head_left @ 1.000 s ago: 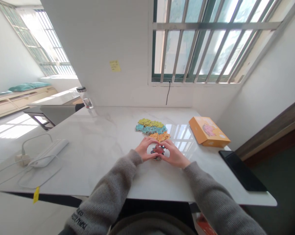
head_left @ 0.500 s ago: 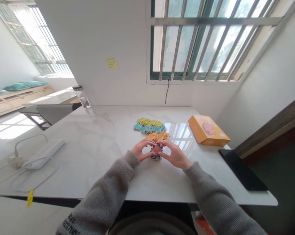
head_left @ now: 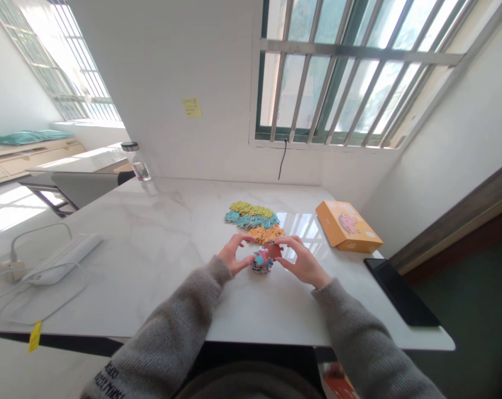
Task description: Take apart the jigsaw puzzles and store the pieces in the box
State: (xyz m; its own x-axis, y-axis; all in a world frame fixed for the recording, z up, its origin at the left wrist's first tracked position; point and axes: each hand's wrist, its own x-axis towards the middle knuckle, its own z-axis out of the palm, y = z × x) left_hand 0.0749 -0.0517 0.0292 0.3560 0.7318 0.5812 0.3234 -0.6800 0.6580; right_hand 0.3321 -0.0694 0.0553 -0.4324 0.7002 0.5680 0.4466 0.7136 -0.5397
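Note:
A small stack of jigsaw puzzle pieces [head_left: 262, 263] stands on the white table in front of me, with a pink and light-blue piece on top. My right hand [head_left: 303, 263] grips a reddish puzzle piece [head_left: 274, 251] between thumb and fingers, just right of and above the stack. On the other side, my left hand [head_left: 235, 255] curves with thumb and fingers apart; its thumb tip is at the stack's left edge, and whether it touches is unclear. Beyond the hands lie orange pieces [head_left: 262, 235], blue pieces [head_left: 253, 221] and yellow-green pieces [head_left: 251, 209] in overlapping rows.
An orange box [head_left: 348, 224] sits at the right, with a black tablet-like slab [head_left: 400, 291] nearer the table's right edge. A clear bottle [head_left: 137, 162] stands at the far left. A white power strip [head_left: 67, 259] with cables lies on the left side.
The reddish piece, earlier between both hands over the stack, has shifted right with my right hand. My left hand has come away from it, and the stack's pink and blue top shows.

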